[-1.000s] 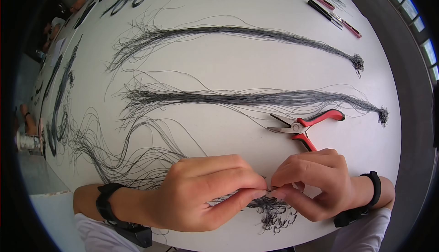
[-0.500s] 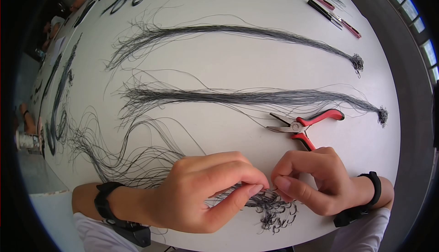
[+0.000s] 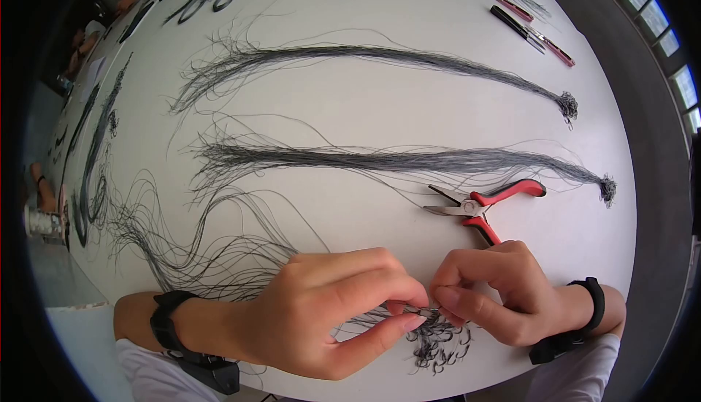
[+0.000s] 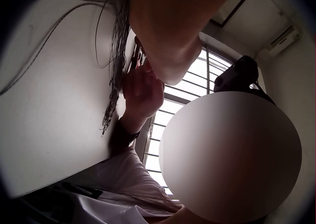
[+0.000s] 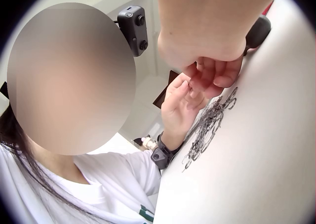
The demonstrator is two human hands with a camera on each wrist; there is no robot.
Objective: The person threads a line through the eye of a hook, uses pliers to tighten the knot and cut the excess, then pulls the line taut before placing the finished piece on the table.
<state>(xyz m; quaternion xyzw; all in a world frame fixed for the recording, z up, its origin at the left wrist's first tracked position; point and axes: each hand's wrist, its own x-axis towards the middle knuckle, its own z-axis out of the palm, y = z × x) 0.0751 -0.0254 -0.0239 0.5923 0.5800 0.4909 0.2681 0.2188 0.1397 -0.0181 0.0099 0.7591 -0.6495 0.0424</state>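
Your left hand point(image 3: 328, 314) and right hand point(image 3: 496, 292) meet at the near edge of the white table point(image 3: 380, 117), fingertips together. Both pinch one small hooked strand end point(image 3: 422, 312), left thumb and forefinger on one side, right thumb and forefinger on the other. It sits just above a tangle of dark hooked ends point(image 3: 438, 340), which lies on the table under your right fingers; loose strands point(image 3: 212, 256) fan away left of your hands.

To do this well, I judge you should keep the pinch close to the tip, lift the one end clear of the tangle before drawing it out, and keep the other strands flat so they do not snag.

Just beyond your right hand lies one pair of red-handled pliers point(image 3: 482, 201), jaws slightly apart. Beyond the pliers, two long combed bundles stretch across the table: the nearer bundle point(image 3: 380, 157), then the farther bundle point(image 3: 380, 55). At the far right edge lie two or three slim tools point(image 3: 526, 26); their exact number is hard to tell.
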